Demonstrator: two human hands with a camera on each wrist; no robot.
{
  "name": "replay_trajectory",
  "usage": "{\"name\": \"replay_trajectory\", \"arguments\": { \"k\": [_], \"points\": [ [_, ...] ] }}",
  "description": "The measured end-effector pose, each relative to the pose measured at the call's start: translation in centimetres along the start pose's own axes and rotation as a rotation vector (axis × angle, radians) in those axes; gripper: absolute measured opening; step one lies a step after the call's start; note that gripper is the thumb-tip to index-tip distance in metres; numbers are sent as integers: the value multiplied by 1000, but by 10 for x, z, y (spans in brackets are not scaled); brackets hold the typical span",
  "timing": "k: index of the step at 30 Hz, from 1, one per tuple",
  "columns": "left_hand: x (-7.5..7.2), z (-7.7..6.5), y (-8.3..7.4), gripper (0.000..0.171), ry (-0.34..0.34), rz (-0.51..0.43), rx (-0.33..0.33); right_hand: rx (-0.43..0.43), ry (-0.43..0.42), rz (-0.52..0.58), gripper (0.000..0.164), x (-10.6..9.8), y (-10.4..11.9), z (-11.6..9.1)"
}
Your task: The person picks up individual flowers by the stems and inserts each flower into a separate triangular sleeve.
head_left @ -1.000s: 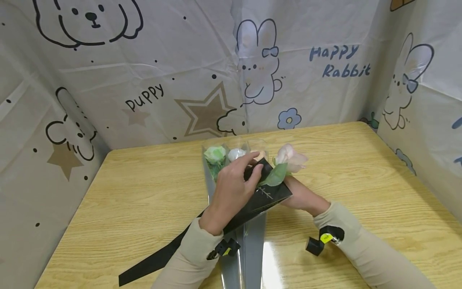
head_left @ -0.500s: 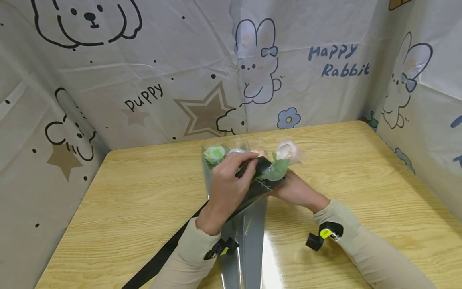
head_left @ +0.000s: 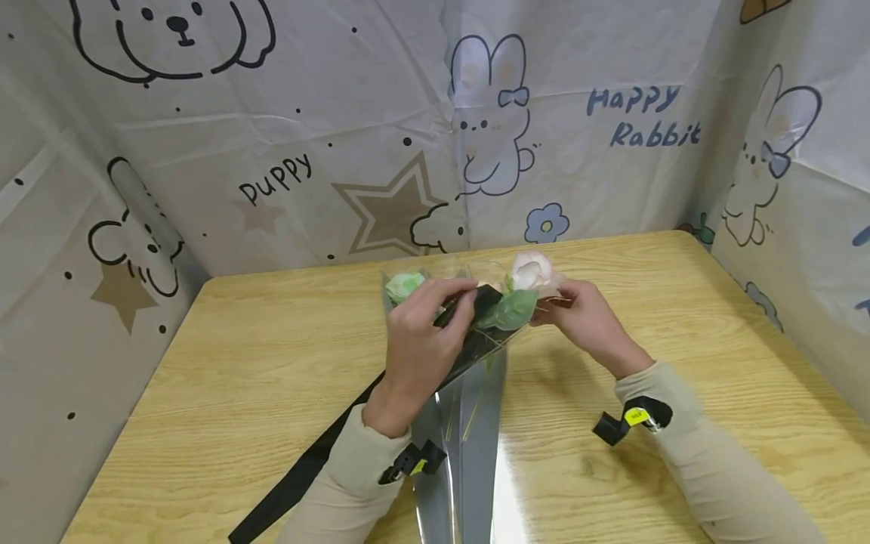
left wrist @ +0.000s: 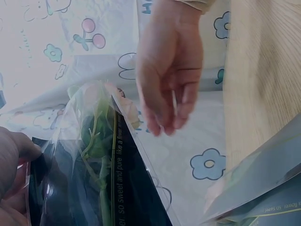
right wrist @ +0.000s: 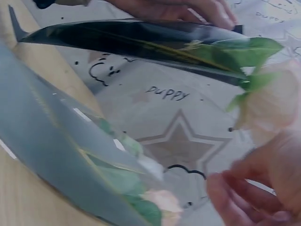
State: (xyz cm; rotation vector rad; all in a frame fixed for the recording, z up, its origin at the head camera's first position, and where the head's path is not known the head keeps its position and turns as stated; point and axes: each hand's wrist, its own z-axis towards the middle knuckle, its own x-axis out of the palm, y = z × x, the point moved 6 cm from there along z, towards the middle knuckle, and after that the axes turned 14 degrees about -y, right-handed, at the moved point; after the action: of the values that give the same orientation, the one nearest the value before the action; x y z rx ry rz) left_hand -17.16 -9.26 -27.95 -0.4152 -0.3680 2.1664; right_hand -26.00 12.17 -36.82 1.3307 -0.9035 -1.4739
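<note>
A pink artificial rose (head_left: 533, 270) with a green leaf (head_left: 513, 308) sticks out of a black flower sleeve (right wrist: 117, 40) with a clear front. My left hand (head_left: 424, 347) pinches the sleeve's side near its top, holding it slanted above the table. Beside the bloom is my right hand (head_left: 591, 321), its fingers loosely bent. The left wrist view shows this hand (left wrist: 169, 80) apart from the sleeve, with nothing in it. Whether a fingertip touches the petals cannot be told; the right wrist view is blurred there.
Beneath the black sleeve, grey flower sleeves (head_left: 479, 453) lie on the wooden table (head_left: 272, 355). A green rose (head_left: 404, 285) and a peach rose (right wrist: 162, 207) show at their tops. A cartoon-printed cloth (head_left: 374, 113) hangs behind the table.
My right hand has come out from beneath the black sleeve and moved up beside the rose. The rose and sleeve top have shifted slightly up and left. My left hand keeps its hold.
</note>
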Motion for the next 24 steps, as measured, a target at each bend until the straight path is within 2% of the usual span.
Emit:
{"name": "replay_trajectory", "arguments": {
  "k": [4, 7, 9, 13, 17, 24],
  "points": [
    [1, 0, 0, 9, -4, -4, 3, -59, -167, 60, 27, -22, 12, 1],
    [2, -1, 1, 9, -2, -6, -1, -157, -247, 192, 22, -34, 24, -2],
    [2, -1, 2, 10, 3, -8, -7, -229, -248, 331, 20, -37, 33, -5],
    [3, -2, 2, 9, 9, -7, -11, -356, -181, 587, 25, -37, 49, -12],
    [2, -2, 5, 9, 3, 3, -29, -424, -140, 601, 29, -34, 58, -18],
    [1, -1, 6, 9, -13, 5, -63, -400, -153, 520, 28, -31, 57, -21]
  ]
}}
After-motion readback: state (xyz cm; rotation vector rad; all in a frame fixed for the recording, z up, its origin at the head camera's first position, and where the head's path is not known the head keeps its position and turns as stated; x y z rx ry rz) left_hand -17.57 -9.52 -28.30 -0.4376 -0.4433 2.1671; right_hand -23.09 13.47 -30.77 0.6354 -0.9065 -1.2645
